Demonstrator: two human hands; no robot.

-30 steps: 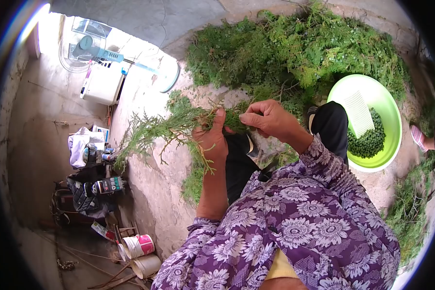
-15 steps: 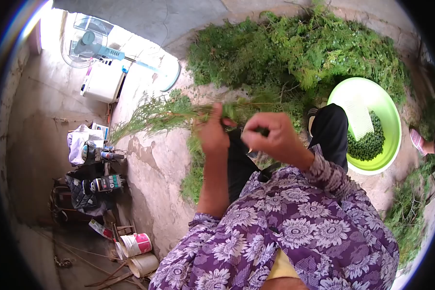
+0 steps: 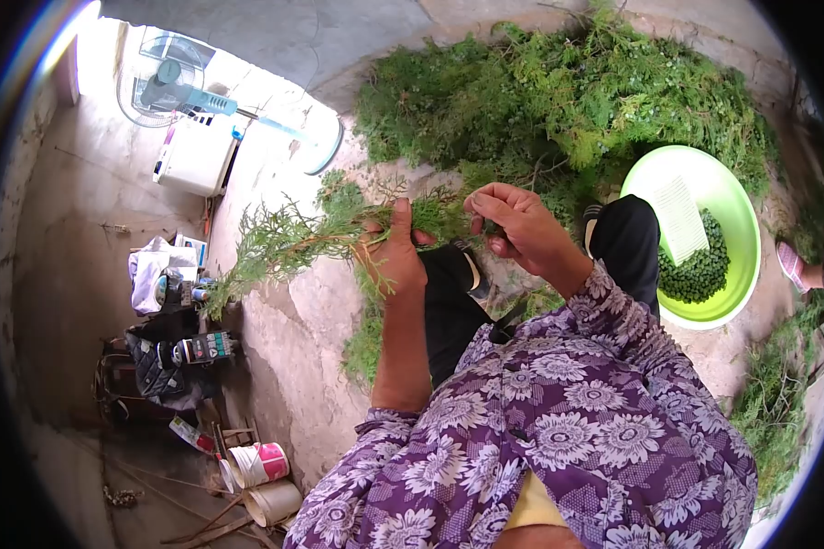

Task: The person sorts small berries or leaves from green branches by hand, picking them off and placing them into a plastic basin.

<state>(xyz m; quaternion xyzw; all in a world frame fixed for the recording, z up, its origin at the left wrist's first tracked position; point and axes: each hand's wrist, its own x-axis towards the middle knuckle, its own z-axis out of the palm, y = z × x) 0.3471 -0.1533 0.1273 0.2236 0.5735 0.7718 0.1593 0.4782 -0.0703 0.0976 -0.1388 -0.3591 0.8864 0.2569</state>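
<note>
My left hand (image 3: 399, 254) is closed around a leafy evergreen branch (image 3: 293, 240), thumb up, and the sprays stick out to both sides of the fist. Just to the right, my right hand (image 3: 531, 236) is curled with thumb and fingertips drawn together. Something small and dark green, like the small green cones (image 3: 700, 274) in the basin, shows in its fingers. Those cones lie heaped in a lime-green basin (image 3: 749, 233) at my right, beside a pale ribbed board (image 3: 677, 215) that leans inside it.
A big pile of cut evergreen branches (image 3: 558, 101) lies ahead against the wall. Loose greenery (image 3: 769, 412) covers the floor at right, near another person's foot in a pink slipper (image 3: 790, 267). At left stand a fan (image 3: 201, 99), a white box (image 3: 197, 156) and buckets (image 3: 258, 464).
The branch in my left hand has swung and steadied, its sprays now drooping lower at left. My right hand has risen slightly and turned, its fingers less tightly folded.
</note>
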